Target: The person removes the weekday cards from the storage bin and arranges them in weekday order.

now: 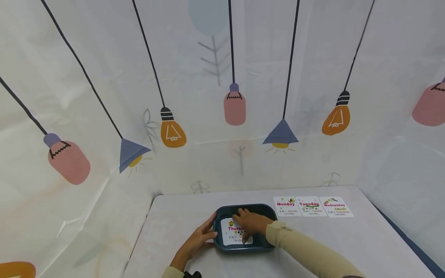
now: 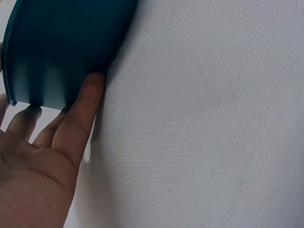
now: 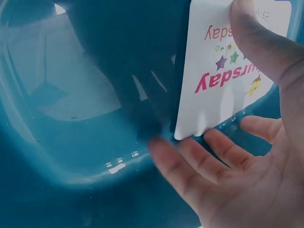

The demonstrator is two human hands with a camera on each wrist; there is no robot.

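A dark teal tray lies on the white table, with a white "Thursday" card inside it. My left hand grips the tray's left end; in the left wrist view several fingertips rest against the outer wall. Reaching into the tray from the right, my right hand spans the card. The right wrist view has the thumb over the card's face and the fingertips by its opposite edge. Part of the lettering is hidden behind the thumb and hand.
To the right behind the tray, a "Monday" card, a "Tuesday" card and a "Wednesday" card form a row on the table. A pale curtain printed with lamps surrounds the table's back and sides.
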